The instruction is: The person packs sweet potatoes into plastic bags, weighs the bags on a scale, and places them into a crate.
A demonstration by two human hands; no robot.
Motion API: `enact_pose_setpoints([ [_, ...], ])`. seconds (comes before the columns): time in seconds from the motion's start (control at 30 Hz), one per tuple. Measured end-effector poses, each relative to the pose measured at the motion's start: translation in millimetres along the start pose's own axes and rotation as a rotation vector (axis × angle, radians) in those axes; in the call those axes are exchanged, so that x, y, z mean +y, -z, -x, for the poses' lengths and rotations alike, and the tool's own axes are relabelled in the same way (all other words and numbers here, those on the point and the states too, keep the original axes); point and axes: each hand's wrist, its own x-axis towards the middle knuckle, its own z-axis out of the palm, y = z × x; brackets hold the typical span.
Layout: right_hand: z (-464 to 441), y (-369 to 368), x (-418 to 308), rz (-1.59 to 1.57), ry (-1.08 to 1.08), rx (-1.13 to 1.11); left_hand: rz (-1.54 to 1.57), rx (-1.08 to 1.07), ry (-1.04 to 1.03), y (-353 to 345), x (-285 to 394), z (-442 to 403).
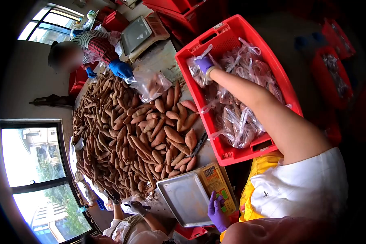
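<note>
Over in the red crate [231,37], the right hand [205,64] looks narrowed in its grip round a plastic bag's [196,74] gathered top, a ready handle, though shiny film muddles the exact hold. By the scale [187,199], the left hand [217,212] hovers loosely parted, nothing visible in it.

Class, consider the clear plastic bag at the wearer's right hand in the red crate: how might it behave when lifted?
The plastic bag would probably be floppy, since its thin film looks creased. The film may feel slippery against the gloved right hand, judging by its shine. Lumpy contents seem to show through, so the load might shift.
</note>
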Motion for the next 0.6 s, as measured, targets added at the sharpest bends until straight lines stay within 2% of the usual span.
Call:
enact_pose_setpoints([
  [0.07,-2,45,-11,-0.252,-0.123,-0.023,0.039,-0.056,-0.049,0,-2,-18],
  [0.13,19,86,-35,-0.613,-0.089,-0.085,0.060,-0.088,-0.071,-6,7,-35],
  [0.27,97,185,-123,-0.806,-0.066,-0.437,-0.133,-0.273,-0.194,-81,86,-95],
  [0.33,110,214,-115,-0.793,-0.016,-0.410,-0.127,-0.458,-0.439,-135,96,-146],
  [0.4,138,240,-124,-0.736,0.020,-0.341,-0.285,-0.629,-0.664,-192,105,-205],
  [0.47,154,261,-101,-0.790,-0.063,-0.291,-0.198,-0.690,-0.682,-261,114,-252],
  [0.53,186,278,-95,-0.720,-0.182,-0.166,-0.526,-0.560,-0.792,-322,122,-297],
  [0.6,210,286,-87,-0.692,-0.234,-0.104,-0.709,-0.456,-1.058,-375,132,-320],
])
